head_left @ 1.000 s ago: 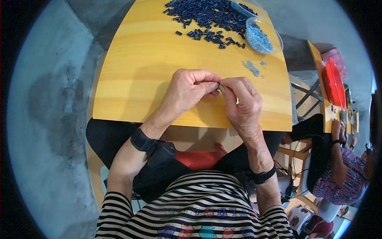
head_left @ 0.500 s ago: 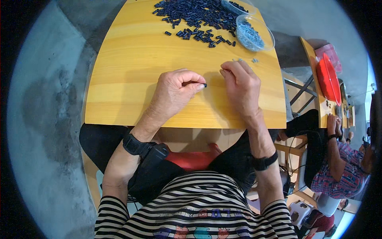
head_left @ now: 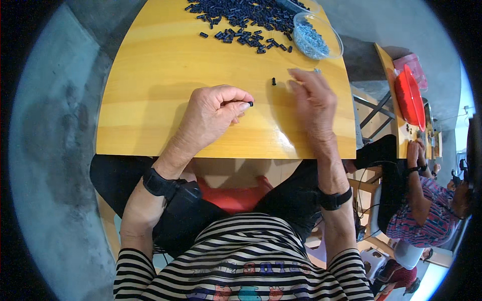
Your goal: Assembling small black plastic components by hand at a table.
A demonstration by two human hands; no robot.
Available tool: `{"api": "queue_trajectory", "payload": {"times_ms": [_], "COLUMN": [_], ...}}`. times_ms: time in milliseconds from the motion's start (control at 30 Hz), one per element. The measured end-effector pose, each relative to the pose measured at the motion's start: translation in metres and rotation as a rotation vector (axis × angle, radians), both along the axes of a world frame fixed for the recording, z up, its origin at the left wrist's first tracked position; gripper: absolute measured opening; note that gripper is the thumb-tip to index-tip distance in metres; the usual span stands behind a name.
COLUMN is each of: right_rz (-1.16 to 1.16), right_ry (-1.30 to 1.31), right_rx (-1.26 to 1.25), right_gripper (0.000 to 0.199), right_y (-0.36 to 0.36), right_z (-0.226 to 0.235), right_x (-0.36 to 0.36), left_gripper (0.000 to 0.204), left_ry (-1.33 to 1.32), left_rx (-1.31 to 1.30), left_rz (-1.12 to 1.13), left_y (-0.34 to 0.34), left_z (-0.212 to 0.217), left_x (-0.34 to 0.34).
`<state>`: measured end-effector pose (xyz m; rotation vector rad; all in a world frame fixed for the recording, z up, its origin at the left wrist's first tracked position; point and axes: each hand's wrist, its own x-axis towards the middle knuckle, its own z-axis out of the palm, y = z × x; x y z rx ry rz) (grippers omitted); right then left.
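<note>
My left hand (head_left: pixel 213 113) is closed in a pinch over the yellow table (head_left: pixel 145 110). Its thumb and forefinger grip a small dark plastic piece (head_left: pixel 251 104), mostly covered by the fingertips. To the right, my right hand (head_left: pixel 315 105) is slightly blurred, thumb and forefinger apart, with nothing visible between them. Left of its fingertips is a short black plastic piece (head_left: pixel 274 81), apart from both hands. A small pale-blue bit (head_left: pixel 317 70) shows just beyond the right fingers.
A heap of dark plastic pieces (head_left: pixel 241 15) covers the table's far side. Beside it stands a clear tub (head_left: pixel 337 47) holding light-blue bits, with another clear container (head_left: pixel 314 7) behind. Right, a second table bears a red basin (head_left: pixel 410 95); another person (head_left: pixel 427 205) sits there.
My right hand has moved slightly and its pinch has opened. A black piece now shows by itself left of its fingertips. The left hand keeps its pinch; the whole view has shifted slightly.
</note>
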<state>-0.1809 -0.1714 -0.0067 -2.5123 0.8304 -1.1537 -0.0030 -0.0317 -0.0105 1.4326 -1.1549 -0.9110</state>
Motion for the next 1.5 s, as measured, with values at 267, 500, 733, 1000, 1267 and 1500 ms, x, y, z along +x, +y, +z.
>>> {"api": "queue_trajectory", "payload": {"times_ms": [267, 500, 733, 1000, 1267, 1500], "right_rz": [-0.302, -0.263, 0.057, 0.283, 0.214, 0.241], "right_ry": [0.106, 0.223, -0.169, 0.056, 0.079, 0.051], "right_rx": [0.212, -0.021, 0.787, 0.758, 0.703, 0.684], "right_gripper": [0.012, 0.008, 0.005, 0.014, 0.021, 0.025], "right_y": [-0.038, -0.036, 0.005, 0.050, 0.056, 0.056], "right_z": [-0.002, -0.007, 0.027, 0.052, 0.048, 0.046], "right_x": [-0.054, -0.051, -0.045, 0.000, 0.010, 0.009], "left_gripper": [0.017, 0.017, 0.017, 0.017, 0.016, 0.014], "left_ry": [0.167, 0.309, 0.326, 0.409, 0.450, 0.434], "left_rx": [0.055, 0.033, 0.058, 0.026, 0.040, 0.021], "left_rz": [-0.108, -0.139, -0.132, -0.134, -0.117, -0.106], "left_y": [-0.001, -0.003, -0.001, 0.000, 0.002, 0.001], "left_z": [0.003, 0.001, 0.001, -0.002, -0.002, -0.002], "left_x": [-0.005, -0.007, -0.007, -0.010, -0.012, -0.012]}}
